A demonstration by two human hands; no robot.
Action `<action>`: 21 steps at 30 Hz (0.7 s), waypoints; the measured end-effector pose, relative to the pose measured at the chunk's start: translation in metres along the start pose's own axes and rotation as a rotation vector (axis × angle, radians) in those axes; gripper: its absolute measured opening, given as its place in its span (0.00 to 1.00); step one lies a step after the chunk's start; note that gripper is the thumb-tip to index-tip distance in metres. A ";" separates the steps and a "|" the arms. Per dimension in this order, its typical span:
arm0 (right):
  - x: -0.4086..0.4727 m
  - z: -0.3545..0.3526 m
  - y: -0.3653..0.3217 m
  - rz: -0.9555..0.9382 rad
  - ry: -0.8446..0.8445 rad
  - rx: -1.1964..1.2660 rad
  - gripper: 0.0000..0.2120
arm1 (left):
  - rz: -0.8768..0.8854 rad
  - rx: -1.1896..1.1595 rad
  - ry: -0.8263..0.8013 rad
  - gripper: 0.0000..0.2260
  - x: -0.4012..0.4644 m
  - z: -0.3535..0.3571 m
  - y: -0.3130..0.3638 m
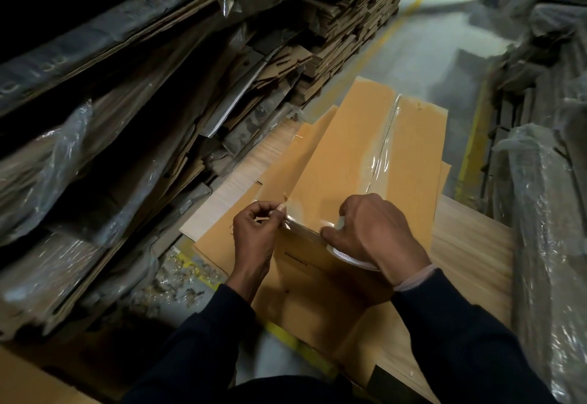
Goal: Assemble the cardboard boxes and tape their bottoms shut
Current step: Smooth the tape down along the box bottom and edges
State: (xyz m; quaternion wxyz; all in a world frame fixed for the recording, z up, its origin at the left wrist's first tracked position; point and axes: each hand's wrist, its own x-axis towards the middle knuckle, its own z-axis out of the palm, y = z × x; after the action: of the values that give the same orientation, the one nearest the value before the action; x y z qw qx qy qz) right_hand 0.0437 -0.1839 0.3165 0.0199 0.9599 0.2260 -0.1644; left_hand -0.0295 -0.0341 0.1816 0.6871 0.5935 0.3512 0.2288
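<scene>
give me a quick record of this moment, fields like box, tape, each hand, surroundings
box: cardboard box, bottom up, centre seam already covered by clear tape
left hand: pinches the free tape end at the box's near edge
right hand: grips the tape roll against the near edge
under the box: flat cardboard sheets
left side: stacks of flattened cartons, some in plastic wrap
floor: grey floor with yellow line
</scene>
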 end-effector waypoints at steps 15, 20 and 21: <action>0.010 0.018 0.020 0.024 0.115 0.168 0.37 | -0.408 -0.209 -0.065 0.02 0.021 0.002 -0.005; 0.010 0.023 0.018 0.000 0.147 0.143 0.36 | -0.349 -0.104 -0.067 0.07 0.018 0.002 -0.013; 0.010 0.023 0.017 -0.001 0.146 0.136 0.36 | -0.351 -0.077 -0.071 0.07 0.018 0.000 -0.016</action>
State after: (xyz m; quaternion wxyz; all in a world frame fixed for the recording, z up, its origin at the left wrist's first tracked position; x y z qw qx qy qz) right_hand 0.0525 -0.1975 0.2908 -0.0617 0.9684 0.2159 -0.1089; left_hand -0.0198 -0.0241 0.1624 0.7505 0.5042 0.4160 0.0977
